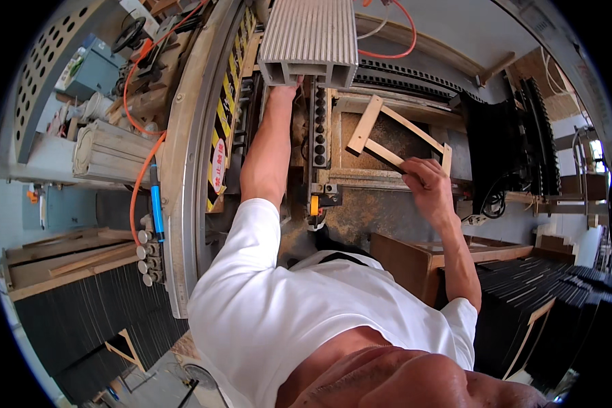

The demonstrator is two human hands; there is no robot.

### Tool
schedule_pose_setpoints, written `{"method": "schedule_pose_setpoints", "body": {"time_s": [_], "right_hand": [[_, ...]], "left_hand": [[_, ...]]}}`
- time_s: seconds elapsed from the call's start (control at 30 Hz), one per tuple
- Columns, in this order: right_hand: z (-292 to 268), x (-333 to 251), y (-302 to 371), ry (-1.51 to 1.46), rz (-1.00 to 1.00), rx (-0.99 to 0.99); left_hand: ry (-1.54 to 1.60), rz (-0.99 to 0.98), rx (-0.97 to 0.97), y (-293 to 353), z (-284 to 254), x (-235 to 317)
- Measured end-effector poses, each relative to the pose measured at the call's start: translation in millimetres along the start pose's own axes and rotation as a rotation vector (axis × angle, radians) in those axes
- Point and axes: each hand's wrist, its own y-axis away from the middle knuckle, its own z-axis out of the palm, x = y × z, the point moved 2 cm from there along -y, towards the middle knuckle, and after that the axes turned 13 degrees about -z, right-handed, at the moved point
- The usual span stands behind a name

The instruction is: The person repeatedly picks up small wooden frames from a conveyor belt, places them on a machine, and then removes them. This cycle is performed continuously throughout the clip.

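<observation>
My right hand (427,180) is closed on one side of a small four-sided wooden frame (364,126). The pale frame is tilted over a wooden tray-like bed (347,163) strewn with sawdust. One long rail of it looks dark along its edge. My left arm reaches forward between the machine rails, and only the wrist and a little of my left hand (287,89) show. Its fingers are hidden beneath a ribbed grey metal beam (309,42), so what they touch cannot be told. Just right of that forearm runs a rail with a row of black round pieces (320,129).
Yellow-black warning tape (233,112) lines the machine's left side. An orange hose (137,194) and a blue air gun (156,204) hang farther left. Dark stacked boards (517,292) stand at lower right, beside a wooden box (404,265). A black cover (489,146) stands at right.
</observation>
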Motion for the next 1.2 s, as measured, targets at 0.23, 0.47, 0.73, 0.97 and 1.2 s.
{"method": "schedule_pose_setpoints", "body": {"time_s": [0.23, 0.47, 0.73, 0.97, 1.2], "right_hand": [[69, -1, -81, -0.021, -0.354, -0.095], [196, -1, -145, 0.047, -0.533, -0.123], [251, 5, -188, 0.498, -0.630, -0.234], [267, 11, -233, 0.697, -0.664, -0.293], [283, 31, -293, 0.885, -0.632, -0.347]], "left_hand": [[-0.012, 0.037, -0.027, 137, -63, -67], [-0.162, -0.146, 0.251, 390, -127, -125], [-0.204, -0.112, 0.437, 529, -180, -152], [0.025, -0.089, 0.648, 580, -248, -193], [0.192, 0.034, 0.858, 591, -297, -215]]}}
